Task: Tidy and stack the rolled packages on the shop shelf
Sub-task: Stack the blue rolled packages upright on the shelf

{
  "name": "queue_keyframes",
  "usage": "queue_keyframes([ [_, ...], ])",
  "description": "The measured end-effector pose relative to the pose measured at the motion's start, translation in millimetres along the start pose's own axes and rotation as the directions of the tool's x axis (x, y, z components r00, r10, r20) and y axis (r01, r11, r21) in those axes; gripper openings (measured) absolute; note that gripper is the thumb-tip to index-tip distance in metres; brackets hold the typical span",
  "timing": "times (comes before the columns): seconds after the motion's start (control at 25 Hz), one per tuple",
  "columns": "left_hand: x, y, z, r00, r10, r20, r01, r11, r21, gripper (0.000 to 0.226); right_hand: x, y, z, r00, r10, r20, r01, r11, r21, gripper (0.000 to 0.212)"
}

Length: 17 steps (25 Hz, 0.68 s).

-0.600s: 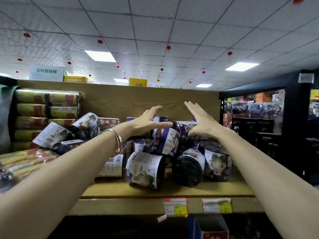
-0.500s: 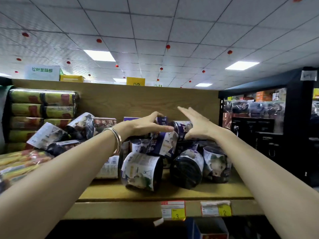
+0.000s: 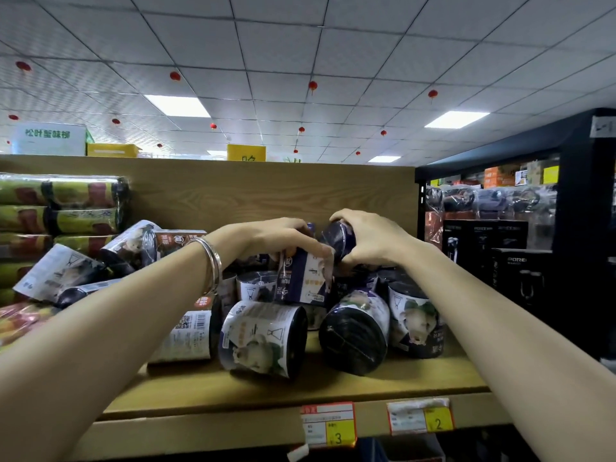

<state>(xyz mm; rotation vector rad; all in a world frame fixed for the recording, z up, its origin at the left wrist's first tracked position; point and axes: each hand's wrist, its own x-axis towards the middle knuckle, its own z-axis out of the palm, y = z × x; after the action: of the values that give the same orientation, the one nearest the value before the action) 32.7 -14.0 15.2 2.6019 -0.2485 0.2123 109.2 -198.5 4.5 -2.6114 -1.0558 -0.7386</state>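
Several black rolled packages with white animal-print labels lie jumbled on the wooden shelf (image 3: 300, 391). My left hand (image 3: 283, 238), with a silver bangle at its wrist, is closed over the top of a dark blue labelled roll (image 3: 305, 280) on the heap. My right hand (image 3: 373, 238) grips another dark roll (image 3: 338, 238) just to its right, end facing me. Below them one roll (image 3: 263, 340) lies on its side at the front, a second roll (image 3: 355, 338) leans beside it, and a third roll (image 3: 416, 320) stands upright to the right.
Green and yellow long rolls (image 3: 63, 208) are stacked at the left against the wooden back panel (image 3: 266, 191). More tilted rolls (image 3: 60, 271) lie at the left. Price tags (image 3: 328, 425) hang on the shelf edge. A black rack of boxed goods (image 3: 520, 261) stands to the right.
Both hands were open with spread fingers above the heap; they have come down and closed, each on a roll at the top of the pile.
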Motion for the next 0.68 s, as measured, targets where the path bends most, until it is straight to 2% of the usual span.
queue_keyframes([
  [0.2,11,4,-14,0.995,0.081,-0.053,-0.08,0.997,0.022,0.072,-12,15,-17,0.962,0.242,-0.127,-0.208,0.95,0.234,0.086],
  [0.32,17,4,-16,0.991,0.118,-0.062,-0.118,0.993,0.006,0.076,-19,27,-22,0.906,0.381,-0.182,-0.324,0.904,0.278,0.085],
  [0.52,30,1,-11,0.976,0.173,-0.133,-0.173,0.985,0.01,0.07,-27,48,-11,0.835,0.534,-0.13,-0.427,0.779,0.46,0.089],
  [0.68,42,-1,-5,0.955,0.228,-0.19,-0.223,0.974,0.047,0.059,-34,58,0,0.818,0.568,-0.094,-0.436,0.718,0.543,0.082],
])
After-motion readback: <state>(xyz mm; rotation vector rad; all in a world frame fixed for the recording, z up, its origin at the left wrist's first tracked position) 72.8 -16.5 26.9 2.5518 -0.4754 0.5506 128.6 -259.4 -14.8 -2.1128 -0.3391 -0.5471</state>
